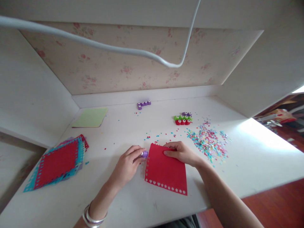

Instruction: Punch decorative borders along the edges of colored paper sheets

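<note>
My left hand (128, 163) is closed around a small purple craft punch (144, 154), which sits at the left edge of a red paper sheet (166, 167). Small cut-out shapes, hearts and stars among them, run along the sheet's left and bottom edges. My right hand (180, 153) pinches the sheet near its upper right, thumb on top and the other fingers partly hidden behind it. The punch's far side is at the paper's edge; whether paper is inside its slot I cannot tell.
At left lies a stack of punched red and blue sheets (57, 163), with pale green paper (90, 117) behind. Purple punches (142, 104) stand near the back wall; green and red punches (182, 120) stand right of them. Colourful confetti (210, 139) spreads at right. A white cable (114, 48) hangs in front.
</note>
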### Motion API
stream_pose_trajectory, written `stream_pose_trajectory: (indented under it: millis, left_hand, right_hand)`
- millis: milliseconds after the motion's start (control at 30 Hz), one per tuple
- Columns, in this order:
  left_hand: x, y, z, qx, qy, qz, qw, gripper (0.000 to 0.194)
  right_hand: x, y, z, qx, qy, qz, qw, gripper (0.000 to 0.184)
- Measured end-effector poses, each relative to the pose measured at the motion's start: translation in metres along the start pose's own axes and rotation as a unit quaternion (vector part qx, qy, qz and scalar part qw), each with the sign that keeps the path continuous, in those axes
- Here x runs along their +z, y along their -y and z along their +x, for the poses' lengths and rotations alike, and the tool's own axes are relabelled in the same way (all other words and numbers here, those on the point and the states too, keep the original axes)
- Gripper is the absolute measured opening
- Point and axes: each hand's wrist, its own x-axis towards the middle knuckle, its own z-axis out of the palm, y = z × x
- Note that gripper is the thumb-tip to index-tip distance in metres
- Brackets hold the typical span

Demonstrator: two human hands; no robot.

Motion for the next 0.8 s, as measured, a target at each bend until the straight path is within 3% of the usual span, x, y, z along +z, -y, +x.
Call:
stream_pose_trajectory:
  millis: [267,800]
  left_hand:
    - [0.001,-0.0014,-0.0012,0.025,0.011,0.016,1.0,0.029]
    - [0.0018,0.0011,-0.0007,0.062,0.026,0.038,0.997,0.029]
  right_hand:
    - [0.0014,0.0025,-0.0002,0.013,0.018,0.023,0.999,0.034]
    - [-0.0009,-0.0043,0.0014,0.031,0.035,-0.036,0.998,0.032]
